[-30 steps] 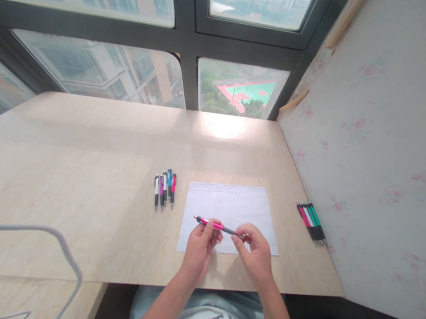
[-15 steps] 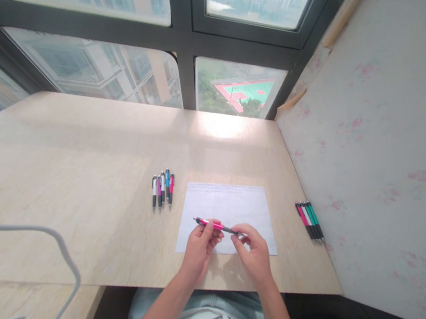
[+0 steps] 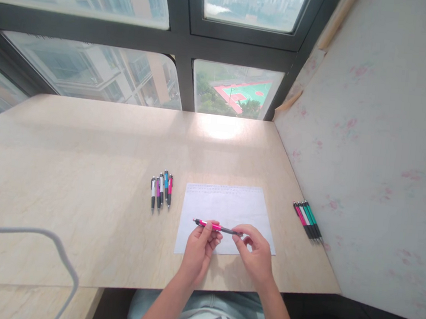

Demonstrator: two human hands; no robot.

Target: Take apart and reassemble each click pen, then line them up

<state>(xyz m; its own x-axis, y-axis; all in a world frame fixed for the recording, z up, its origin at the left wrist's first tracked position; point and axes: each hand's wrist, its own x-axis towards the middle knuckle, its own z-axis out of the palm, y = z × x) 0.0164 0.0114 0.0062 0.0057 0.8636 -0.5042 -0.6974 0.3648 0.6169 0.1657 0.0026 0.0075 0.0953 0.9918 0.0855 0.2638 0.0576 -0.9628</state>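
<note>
A pink ballpoint pen with a dark grip lies nearly level across both hands, above a white sheet of paper. My left hand is closed on its pink barrel, thumb on top. At the pen's tip end, my right hand pinches with thumb and fingertips. The very tip is partly hidden by those fingers. Small rows of handwriting run along the paper's upper edge.
Several pens in white, purple, blue and pink lie left of the paper. Another row of pens, pink, white and green, rests beside the right wall. A grey cable loops over the table's left front.
The view has shifted very slightly. Both hands keep their hold on the pink pen, almost unmoved.
</note>
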